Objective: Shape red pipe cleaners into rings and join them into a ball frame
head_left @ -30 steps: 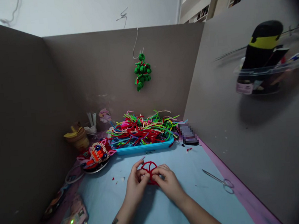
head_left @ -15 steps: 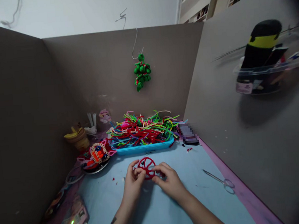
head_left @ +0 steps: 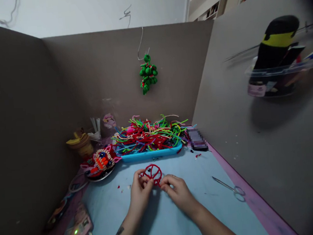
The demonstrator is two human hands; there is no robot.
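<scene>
A red pipe-cleaner ring (head_left: 153, 171) with spokes across it is held upright just above the light blue mat (head_left: 166, 220). My left hand (head_left: 140, 193) pinches its lower left edge with fingers closed. My right hand (head_left: 178, 191) pinches its lower right edge, fingers closed too. Both hands sit close together in front of a blue tray (head_left: 151, 154) heaped with many-coloured pipe cleaners (head_left: 147, 133).
Scissors (head_left: 230, 189) lie on the mat at the right. A pink glue gun (head_left: 73, 233) rests at the front left. A plate with a red and orange pipe-cleaner figure (head_left: 101, 161) stands left of the tray. A green pipe-cleaner ornament (head_left: 147, 73) hangs on the back partition. Brown partitions enclose three sides.
The red ring has been lifted and turned more upright. Both hands shifted a little away from me and the view tilted slightly.
</scene>
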